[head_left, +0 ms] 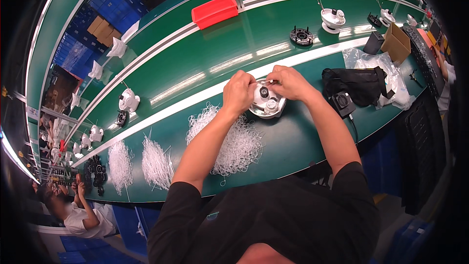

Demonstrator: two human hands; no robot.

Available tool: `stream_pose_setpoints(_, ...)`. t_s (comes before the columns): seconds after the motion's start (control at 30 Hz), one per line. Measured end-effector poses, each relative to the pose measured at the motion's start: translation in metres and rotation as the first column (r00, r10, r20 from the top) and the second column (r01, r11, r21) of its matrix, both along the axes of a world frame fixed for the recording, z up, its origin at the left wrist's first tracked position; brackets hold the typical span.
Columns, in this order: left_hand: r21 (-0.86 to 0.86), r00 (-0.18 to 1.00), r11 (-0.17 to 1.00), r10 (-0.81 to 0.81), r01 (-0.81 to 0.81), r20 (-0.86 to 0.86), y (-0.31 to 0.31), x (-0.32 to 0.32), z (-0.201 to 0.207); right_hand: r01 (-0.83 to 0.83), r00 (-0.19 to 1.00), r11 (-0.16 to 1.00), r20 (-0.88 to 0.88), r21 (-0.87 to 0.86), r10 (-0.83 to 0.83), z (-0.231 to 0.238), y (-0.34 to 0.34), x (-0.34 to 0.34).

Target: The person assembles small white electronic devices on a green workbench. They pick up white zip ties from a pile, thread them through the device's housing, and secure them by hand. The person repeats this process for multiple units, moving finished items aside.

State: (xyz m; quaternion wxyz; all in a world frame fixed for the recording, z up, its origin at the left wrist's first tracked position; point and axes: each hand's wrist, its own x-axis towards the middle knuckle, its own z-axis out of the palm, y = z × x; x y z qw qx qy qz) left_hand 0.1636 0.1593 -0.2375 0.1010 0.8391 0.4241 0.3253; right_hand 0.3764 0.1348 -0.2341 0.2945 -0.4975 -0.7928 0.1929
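A white round device housing (267,103) with a black knob-like part in its middle sits on the green bench in front of me. My left hand (238,92) is closed against its left rim, fingers curled. From the upper right, my right hand (289,83) reaches over the housing with its fingertips pinched together at the far rim. Whatever lies between those fingertips is too small to make out. Just left of the housing and partly under my left forearm spreads a large heap of thin white looped ties (240,147).
Smaller piles of white ties (120,166) (156,164) lie to the left. Beyond a white rail, a green conveyor carries similar white units (333,19) and a black round base (301,36). A black bag (355,84), a small black device (343,101) and an open carton (395,44) stand right.
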Motion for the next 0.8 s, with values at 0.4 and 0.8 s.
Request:
stream_pose_setpoints(0.4, -0.456, 0.976, 0.887, 0.028, 0.076, 0.216, 0.017, -0.017, -0.012, -0.033, 0.931, 0.981, -0.362, -0.19, -0.038, -0.019, -0.003, 0.009)
stream_pose_setpoints(0.8, -0.893, 0.973, 0.39, -0.035, 0.225, 0.23, 0.009, -0.03, 0.012, 0.219, 0.54, 0.932, -0.759, -0.29, -0.363, -0.077, 0.008, 0.004)
